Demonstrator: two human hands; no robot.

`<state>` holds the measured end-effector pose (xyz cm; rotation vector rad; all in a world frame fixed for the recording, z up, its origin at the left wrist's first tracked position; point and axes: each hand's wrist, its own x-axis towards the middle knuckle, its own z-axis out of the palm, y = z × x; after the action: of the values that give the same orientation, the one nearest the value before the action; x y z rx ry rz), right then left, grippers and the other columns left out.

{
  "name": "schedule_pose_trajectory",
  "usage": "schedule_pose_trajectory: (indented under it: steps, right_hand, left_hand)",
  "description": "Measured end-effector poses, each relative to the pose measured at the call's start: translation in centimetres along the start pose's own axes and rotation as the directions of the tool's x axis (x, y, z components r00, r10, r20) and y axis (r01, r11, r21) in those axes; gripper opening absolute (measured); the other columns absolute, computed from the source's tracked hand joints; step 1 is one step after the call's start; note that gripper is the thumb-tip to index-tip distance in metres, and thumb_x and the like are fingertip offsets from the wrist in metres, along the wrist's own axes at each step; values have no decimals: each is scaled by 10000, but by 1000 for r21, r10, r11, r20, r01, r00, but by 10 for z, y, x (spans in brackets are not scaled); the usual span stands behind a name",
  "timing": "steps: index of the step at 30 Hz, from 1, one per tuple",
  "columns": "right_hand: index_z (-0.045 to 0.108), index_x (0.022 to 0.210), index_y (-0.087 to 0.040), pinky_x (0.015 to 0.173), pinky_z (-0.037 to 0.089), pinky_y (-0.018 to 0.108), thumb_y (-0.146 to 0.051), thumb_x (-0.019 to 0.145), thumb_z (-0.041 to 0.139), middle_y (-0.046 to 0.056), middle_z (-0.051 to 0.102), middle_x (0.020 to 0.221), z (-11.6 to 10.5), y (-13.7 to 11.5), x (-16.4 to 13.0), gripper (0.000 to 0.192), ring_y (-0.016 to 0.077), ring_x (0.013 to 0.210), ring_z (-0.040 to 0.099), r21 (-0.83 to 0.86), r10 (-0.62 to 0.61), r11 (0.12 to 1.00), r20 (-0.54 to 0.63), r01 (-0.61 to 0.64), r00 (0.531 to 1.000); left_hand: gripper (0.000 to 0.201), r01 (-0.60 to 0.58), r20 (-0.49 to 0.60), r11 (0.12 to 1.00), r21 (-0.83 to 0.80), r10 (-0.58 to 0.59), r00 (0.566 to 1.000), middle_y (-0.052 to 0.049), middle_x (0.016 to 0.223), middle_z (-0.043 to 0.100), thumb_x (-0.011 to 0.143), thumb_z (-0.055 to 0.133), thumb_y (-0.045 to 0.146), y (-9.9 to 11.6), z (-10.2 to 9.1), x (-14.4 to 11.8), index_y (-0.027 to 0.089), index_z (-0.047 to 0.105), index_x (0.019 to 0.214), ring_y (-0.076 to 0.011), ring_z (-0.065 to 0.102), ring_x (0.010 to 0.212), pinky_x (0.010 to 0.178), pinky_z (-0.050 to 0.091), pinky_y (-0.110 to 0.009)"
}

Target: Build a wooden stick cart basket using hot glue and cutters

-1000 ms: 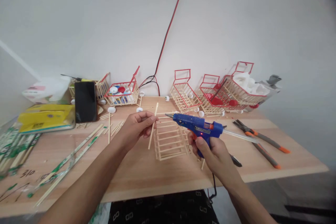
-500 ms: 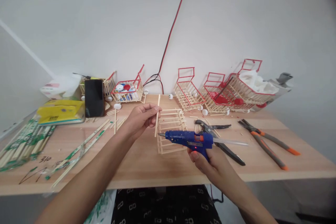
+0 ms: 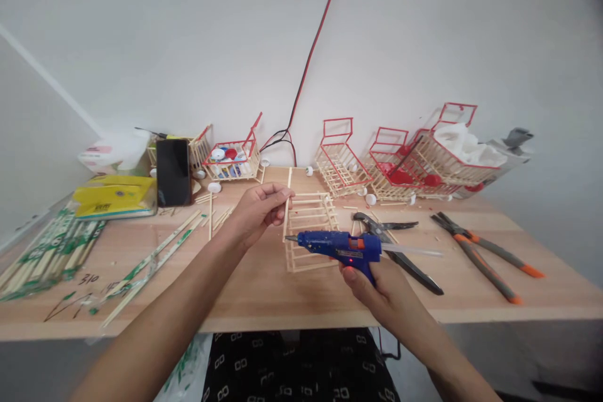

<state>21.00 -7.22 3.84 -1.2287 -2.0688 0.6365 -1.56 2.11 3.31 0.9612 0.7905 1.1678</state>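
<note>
Your left hand [image 3: 267, 204] has a narrow grip, fingertips and thumb pinching a thin wooden stick [image 3: 289, 179] that slants over the near-left part of the counter's [image 3: 254, 308] middle. Your right hand [image 3: 379, 295] is wrapped around a blue glue gun [image 3: 336, 247], its nozzle by the stick's lower end; you cannot tell here whether they touch. The slatted frame [image 3: 311, 268] sits on the counter, partly behind the gun.

Watch the heat: the gun's red light [image 3: 350, 260] is lit, so the tip is probably hot, and a slip towards your left hand could burn your fingers. Squeeze too hard and glue might string or drip onto the slats. A light pinch could let the stick twist, and a low gun could knock the frame askew. The black-handled pliers [image 3: 414, 273] lie close beyond your right hand and could snag your wrist.

As for writing, "310" [image 3: 89, 278] is handwritten on the counter, with a second number beside it that is unclear. The bundled sticks [image 3: 51, 242] have green-printed wrapping, the yellow packet [image 3: 115, 195] dark print, and the gun a label; none can be read.
</note>
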Motion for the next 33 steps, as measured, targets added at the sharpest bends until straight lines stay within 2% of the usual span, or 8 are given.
schedule_pose_trajectory:
  steps: [5,7,10,15,21,24,29,33]
  right_hand:
    - [556,729,-206,650,512,289,-419,967,449,25,584,648,2,2,0,337,197,655,609,-34,-7,999,-33,6,999]
    - [563,741,-203,620,493,281,-428,971,444,12,548,627,2,3,0,342,182,612,570,-44,-3,999,-34,2,999]
    - [588,784,-198,603,471,277,-438,983,427,-2,516,607,3,4,-1,351,170,577,528,-42,17,999,-18,-18,1000]
    - [478,651,-220,616,472,278,-451,983,428,-13,464,557,3,5,-1,408,167,574,517,-20,36,999,-16,-36,999]
    - [573,735,-220,642,490,293,-445,981,425,10,524,602,-1,-1,-2,365,197,635,565,-45,14,999,-5,-14,1000]
    - [587,735,-220,628,490,294,-441,980,421,7,525,591,-2,-3,-1,369,192,598,552,-47,12,999,-2,-12,1000]
    - [612,796,-204,657,505,300,-430,978,426,33,605,678,0,0,0,345,207,669,606,-45,0,999,-12,-1,1000]
    - [593,762,-210,652,502,289,-439,988,423,12,555,611,2,2,-1,364,199,651,598,-57,6,998,-21,-7,1000]
  left_hand:
    - [400,5,5,1000,4,-5,1000,5,598,615,609,889,413,-1,-2,0,102,685,757,-25,434,432,386,289,-148]
    - [397,7,6,1000,6,-7,1000,7,594,611,608,889,410,-2,-2,0,102,686,757,-27,435,434,385,289,-149]
    - [398,7,6,1000,10,-7,1000,6,594,610,604,889,407,-3,-2,0,98,689,755,-28,432,437,385,292,-152]
    - [399,3,0,1000,10,-3,1000,5,590,607,608,886,412,-3,-2,-1,99,686,754,-32,427,438,389,292,-155]
    - [384,0,-4,1000,10,0,1000,3,592,599,616,879,403,-2,-2,-1,101,680,746,-36,425,444,396,286,-163]
    - [382,-1,-6,1000,11,2,1000,-1,594,601,617,878,399,-3,-1,-1,98,685,751,-39,426,446,398,286,-167]
    - [389,6,-4,1000,18,-6,1000,-2,588,598,614,881,406,-4,-1,-2,95,692,752,-41,425,449,403,290,-170]
    - [383,2,-4,1000,17,-1,1000,2,579,595,607,885,399,-5,-2,-1,97,693,744,-38,420,443,402,288,-167]
